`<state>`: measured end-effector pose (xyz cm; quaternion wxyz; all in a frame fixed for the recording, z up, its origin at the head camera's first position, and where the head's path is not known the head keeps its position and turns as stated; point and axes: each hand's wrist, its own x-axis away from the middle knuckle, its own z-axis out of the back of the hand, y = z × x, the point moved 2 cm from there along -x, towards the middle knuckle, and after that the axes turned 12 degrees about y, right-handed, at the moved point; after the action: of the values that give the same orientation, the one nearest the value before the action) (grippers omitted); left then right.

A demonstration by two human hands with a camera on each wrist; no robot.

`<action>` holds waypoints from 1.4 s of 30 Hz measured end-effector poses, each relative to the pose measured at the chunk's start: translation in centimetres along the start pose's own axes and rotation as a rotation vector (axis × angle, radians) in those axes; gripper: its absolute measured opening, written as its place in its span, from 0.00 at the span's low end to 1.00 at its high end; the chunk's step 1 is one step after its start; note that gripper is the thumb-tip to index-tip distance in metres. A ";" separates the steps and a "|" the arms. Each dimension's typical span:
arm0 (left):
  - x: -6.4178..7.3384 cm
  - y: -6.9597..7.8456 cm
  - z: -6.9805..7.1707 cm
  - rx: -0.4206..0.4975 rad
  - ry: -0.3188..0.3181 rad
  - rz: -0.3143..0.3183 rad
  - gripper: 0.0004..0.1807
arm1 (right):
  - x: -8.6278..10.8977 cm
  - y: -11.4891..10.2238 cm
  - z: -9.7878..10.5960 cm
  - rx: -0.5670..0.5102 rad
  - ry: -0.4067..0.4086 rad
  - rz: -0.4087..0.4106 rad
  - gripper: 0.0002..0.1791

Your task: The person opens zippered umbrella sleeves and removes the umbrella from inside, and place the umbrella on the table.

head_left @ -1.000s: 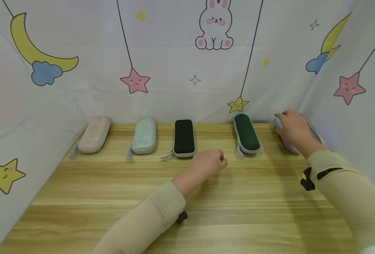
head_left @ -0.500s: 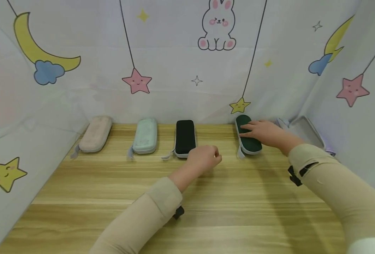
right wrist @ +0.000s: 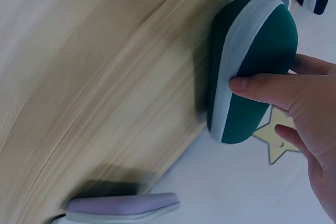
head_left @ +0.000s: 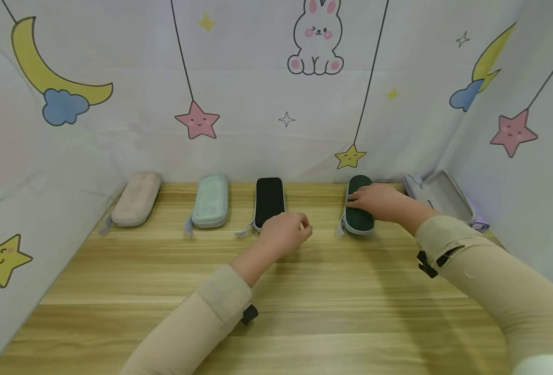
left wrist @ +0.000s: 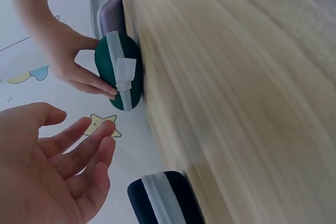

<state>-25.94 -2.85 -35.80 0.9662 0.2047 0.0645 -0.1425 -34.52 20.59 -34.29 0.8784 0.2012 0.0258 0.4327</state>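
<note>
My right hand [head_left: 380,202] grips a dark green zippered case [head_left: 362,224] with a grey zip band. In the right wrist view the thumb presses the band of the green case [right wrist: 265,40], and the other fingers reach over its far side. My left hand [head_left: 283,232] hovers over the table in front of the black zippered case [head_left: 269,198], overlapping its near corner in the head view. The left wrist view shows the left hand [left wrist: 63,166] holding nothing, its fingers loosely bent. A grey pull tab [left wrist: 125,72] hangs on the green case's end.
A lavender case [head_left: 447,195] lies unfolded at the far right, its pale inside showing. Mint [head_left: 212,200] and pale pink [head_left: 138,199] zippered cases lie to the left along the back. A printed white cloth [head_left: 248,94] walls the wooden table [head_left: 304,323] at the back and sides.
My right hand has moved left from the lavender case onto the green one and taken hold of it. The green case has turned straighter. My left hand has drifted left.
</note>
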 end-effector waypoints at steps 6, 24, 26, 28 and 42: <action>0.4 -0.1 1.0 0.038 0.038 0.025 0.11 | -0.4 -1.8 0.8 -0.004 0.072 0.028 0.33; 1.4 1.6 -1.0 0.092 -0.223 -0.154 0.08 | -0.4 -6.7 3.0 0.011 0.189 0.139 0.32; 1.4 1.1 -1.2 0.038 -0.204 -0.134 0.07 | -0.2 -7.2 3.2 0.015 0.198 0.152 0.32; 1.4 0.6 -1.3 -0.019 -0.183 -0.112 0.08 | 0.0 -7.5 3.4 0.014 0.203 0.158 0.32; 1.1 -1.0 -3.0 0.011 -0.271 -0.119 0.18 | 0.4 -10.2 5.1 0.078 0.144 0.237 0.34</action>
<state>-25.38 -2.80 -39.12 0.9548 0.1848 -0.0553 -0.2262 -25.53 13.63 -33.45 0.8085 0.2054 0.0817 0.5455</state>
